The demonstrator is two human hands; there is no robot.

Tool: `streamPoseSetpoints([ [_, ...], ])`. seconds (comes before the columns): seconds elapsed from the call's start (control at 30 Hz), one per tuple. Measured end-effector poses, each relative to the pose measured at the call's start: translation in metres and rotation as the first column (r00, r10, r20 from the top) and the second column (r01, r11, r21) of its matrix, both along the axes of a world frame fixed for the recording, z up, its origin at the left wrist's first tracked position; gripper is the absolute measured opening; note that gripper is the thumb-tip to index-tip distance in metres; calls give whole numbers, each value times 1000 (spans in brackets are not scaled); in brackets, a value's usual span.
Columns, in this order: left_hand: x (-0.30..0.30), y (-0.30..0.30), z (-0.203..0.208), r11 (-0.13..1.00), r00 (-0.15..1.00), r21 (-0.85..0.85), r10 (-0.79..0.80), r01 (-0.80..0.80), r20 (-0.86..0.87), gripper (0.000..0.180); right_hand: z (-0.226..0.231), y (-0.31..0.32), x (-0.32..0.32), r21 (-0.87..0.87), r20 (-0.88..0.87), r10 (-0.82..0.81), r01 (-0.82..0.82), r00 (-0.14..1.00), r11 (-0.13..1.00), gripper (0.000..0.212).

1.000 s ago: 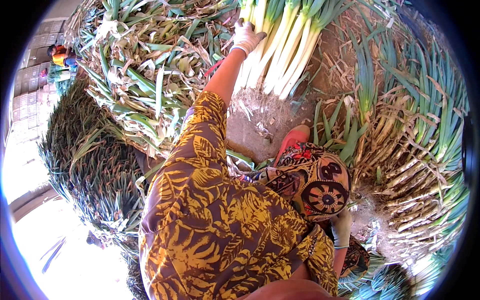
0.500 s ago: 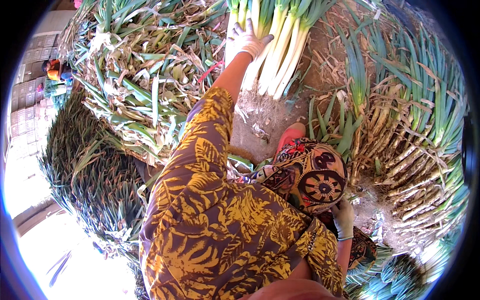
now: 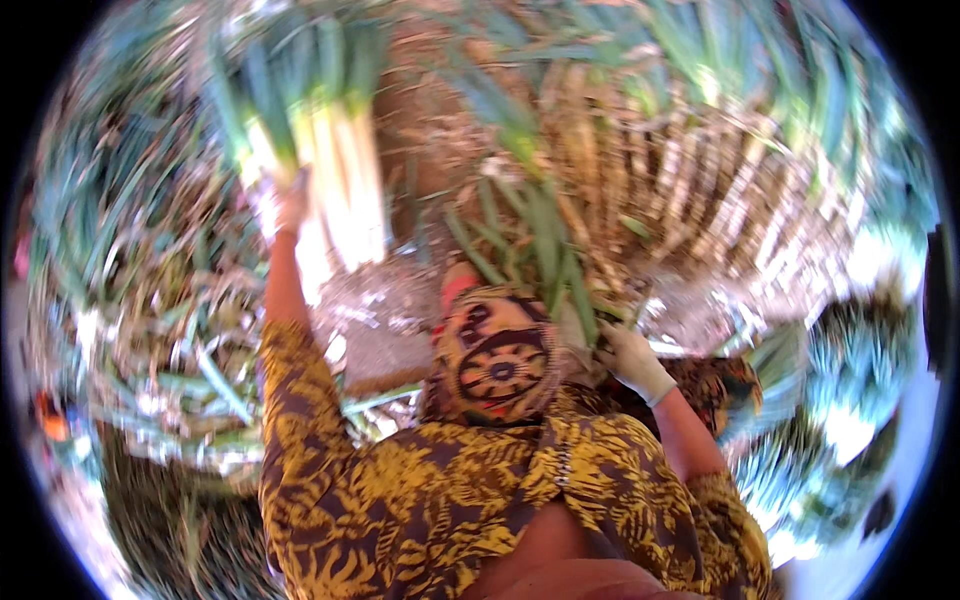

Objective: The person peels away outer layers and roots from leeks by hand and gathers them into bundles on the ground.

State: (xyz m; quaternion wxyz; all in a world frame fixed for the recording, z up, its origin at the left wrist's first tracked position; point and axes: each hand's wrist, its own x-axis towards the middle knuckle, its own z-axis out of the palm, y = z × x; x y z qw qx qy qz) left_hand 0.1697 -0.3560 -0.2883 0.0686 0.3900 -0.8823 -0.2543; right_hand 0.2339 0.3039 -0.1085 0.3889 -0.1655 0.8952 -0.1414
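Note:
My left hand [image 3: 283,203], in a pale glove, reaches far left onto the peeled leeks [image 3: 345,190]. Motion smears its fingers, so I cannot tell whether they grip a stalk or rest on it. The leeks lie side by side, green tops away from me and white ends toward me. Beside my patterned knee [image 3: 495,365], my gloved right hand [image 3: 632,362] is low, its fingers curled near some green leaves [image 3: 545,235]. What those fingers hold, if anything, does not show.
A row of unpeeled leeks [image 3: 690,190] with soil-brown stalks spreads across the right. Stripped leaves [image 3: 150,360] are heaped on the left. More leek bundles [image 3: 850,390] lie at the far right. Bare soil [image 3: 385,345] shows between the peeled leeks and me.
My view has swung right, so the peeled leeks now appear farther left. My left hand, earlier spread on them, is still there but blurred. My right hand has moved up beside the green leaves.

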Motion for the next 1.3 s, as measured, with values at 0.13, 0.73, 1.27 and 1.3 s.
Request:
streamPoseSetpoints([
  [0.13, -4, 15, 47, 983, 978, -111, 162, -148, 129, 114, 5, 4, -6, 73, -113, -50, 59, 992, 996, 43],
  [0.73, -18, 92, 117, 923, 980, -376, -147, 87, -136, 94, -68, -5, -46, -154, -370, -284, 243, 885, 958, 34],
  [1.27, 49, 262, 78, 692, 772, 365, -617, 623, -148, 42, -58, 1, -110, -204, -367, -384, 330, 847, 922, 39],
  [1.3, 39, 258, 113, 659, 818, 502, -535, 560, -211, 44, -30, -11, -100, -185, -373, -397, 352, 839, 918, 40],
])
